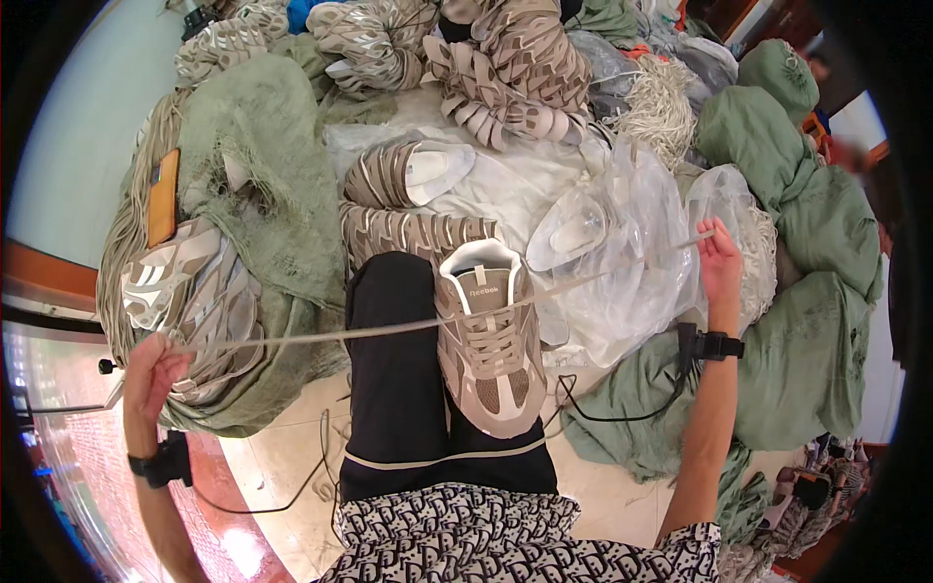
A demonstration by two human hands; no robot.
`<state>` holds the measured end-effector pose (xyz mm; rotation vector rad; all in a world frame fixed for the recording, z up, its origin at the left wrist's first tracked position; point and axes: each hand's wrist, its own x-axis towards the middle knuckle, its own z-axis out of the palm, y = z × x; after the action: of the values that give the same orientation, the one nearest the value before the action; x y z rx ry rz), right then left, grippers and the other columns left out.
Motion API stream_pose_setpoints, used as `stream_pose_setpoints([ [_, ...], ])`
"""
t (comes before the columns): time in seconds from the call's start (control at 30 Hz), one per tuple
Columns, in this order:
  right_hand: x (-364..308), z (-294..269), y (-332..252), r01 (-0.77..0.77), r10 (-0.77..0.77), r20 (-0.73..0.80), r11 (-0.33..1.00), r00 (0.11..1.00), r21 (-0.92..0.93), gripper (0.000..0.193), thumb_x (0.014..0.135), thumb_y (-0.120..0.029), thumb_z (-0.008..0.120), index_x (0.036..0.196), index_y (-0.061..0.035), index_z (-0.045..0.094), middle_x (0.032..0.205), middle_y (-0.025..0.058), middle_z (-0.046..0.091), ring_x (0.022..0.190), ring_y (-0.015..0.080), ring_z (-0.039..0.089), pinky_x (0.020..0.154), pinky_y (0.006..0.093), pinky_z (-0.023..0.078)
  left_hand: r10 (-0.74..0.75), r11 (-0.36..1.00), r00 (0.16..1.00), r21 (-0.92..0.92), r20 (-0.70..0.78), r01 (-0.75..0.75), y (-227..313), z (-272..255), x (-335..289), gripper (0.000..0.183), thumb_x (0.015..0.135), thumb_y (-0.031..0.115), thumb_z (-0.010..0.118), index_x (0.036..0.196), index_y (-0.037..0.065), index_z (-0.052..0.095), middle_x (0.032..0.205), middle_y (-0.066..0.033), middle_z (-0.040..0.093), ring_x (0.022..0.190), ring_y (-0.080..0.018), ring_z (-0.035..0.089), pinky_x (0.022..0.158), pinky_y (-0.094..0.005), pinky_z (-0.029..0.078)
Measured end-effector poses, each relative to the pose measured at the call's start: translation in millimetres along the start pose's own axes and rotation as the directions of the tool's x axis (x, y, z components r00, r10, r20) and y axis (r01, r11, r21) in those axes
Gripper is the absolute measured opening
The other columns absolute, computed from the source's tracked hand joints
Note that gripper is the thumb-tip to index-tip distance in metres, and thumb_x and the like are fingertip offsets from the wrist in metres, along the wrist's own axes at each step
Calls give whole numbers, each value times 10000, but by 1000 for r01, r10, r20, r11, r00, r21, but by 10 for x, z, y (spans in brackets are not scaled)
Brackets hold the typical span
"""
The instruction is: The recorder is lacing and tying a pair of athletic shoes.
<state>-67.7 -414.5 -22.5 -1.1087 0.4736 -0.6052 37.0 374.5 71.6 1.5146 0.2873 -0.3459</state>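
Observation:
A beige-brown sneaker (491,364) rests on my black-trousered thighs, toe toward me, with laces crossing its tongue. Stretched out above it is a long, flat, pale shoelace (389,331), running between both hands and passing over the upper tongue. Near the bundled shoe uppers at left, my left hand (155,374) pinches one end of this lace. Higher up at right, beside a clear plastic bag, my right hand (719,262) is closed on the other end, fingertips together. Whether the lace joins those in the sneaker I cannot tell.
Bundled shoe uppers (525,68) lie at the far side, more (418,231) just beyond my knees. An orange-cased phone (163,197) lies at left. Clear plastic (641,233), a bunch of laces (661,107) and green sacks (816,340) crowd the right. Black cables (262,510) trail from my wristbands.

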Motion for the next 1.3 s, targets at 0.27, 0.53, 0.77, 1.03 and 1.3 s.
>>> stream_pose_setpoints([
  [0.27, 424, -765, -345, -8, -40, -188, 969, 981, -245, 453, 808, -65, 576, 1220, 58, 435, 988, 80, 608, 883, 156, 591, 773, 271, 441, 132, 802, 979, -564, -157, -199, -540, 68, 697, 236, 864, 59, 556, 1036, -89, 490, 1007, -142, 547, 986, -229, 542, 958, -326, 431],
  [0.53, 470, -378, -54, 186, -333, 382, -492, 862, -850, 416, 602, 5, 579, 1017, -19, 603, 967, 184, 604, 908, 344, 564, 772, 369, 453, 360, 817, 829, -285, -428, -502, -278, -211, 1606, 229, 857, 25, 520, 1034, -113, 473, 995, -166, 541, 958, -241, 555, 909, -317, 455],
  [0.77, -791, 1544, 724, 227, 134, 580, 831, 803, -507, 328, 652, 87, 571, 958, -12, 634, 846, 27, 601, 727, 100, 574, 665, 218, 440, 380, 916, 910, -71, -167, -395, -293, 1166, 1438, 318, 832, 104, 534, 1104, -59, 515, 833, -65, 593, 594, -95, 489, 483, -199, 375],
  [1.03, -1666, 2472, 864, 65, 482, 574, 725, 662, -685, 242, 654, 45, 643, 887, -23, 650, 702, 21, 586, 527, 56, 509, 481, 204, 404, 634, 190, 579, 622, 513, -759, -859, 2794, 451, 81, 772, 37, 562, 840, 17, 601, 769, -111, 577, 760, -230, 582, 687, -337, 473],
  [1.3, -1659, 2294, 917, -131, 605, 488, 701, 629, -701, 209, 687, 35, 644, 888, -19, 648, 561, -20, 536, 459, 39, 487, 427, 178, 356, 556, 525, 714, 486, 425, -698, -1170, 3068, 282, 89, 728, 13, 608, 807, 34, 572, 713, -135, 574, 671, -309, 573, 588, -375, 462],
])
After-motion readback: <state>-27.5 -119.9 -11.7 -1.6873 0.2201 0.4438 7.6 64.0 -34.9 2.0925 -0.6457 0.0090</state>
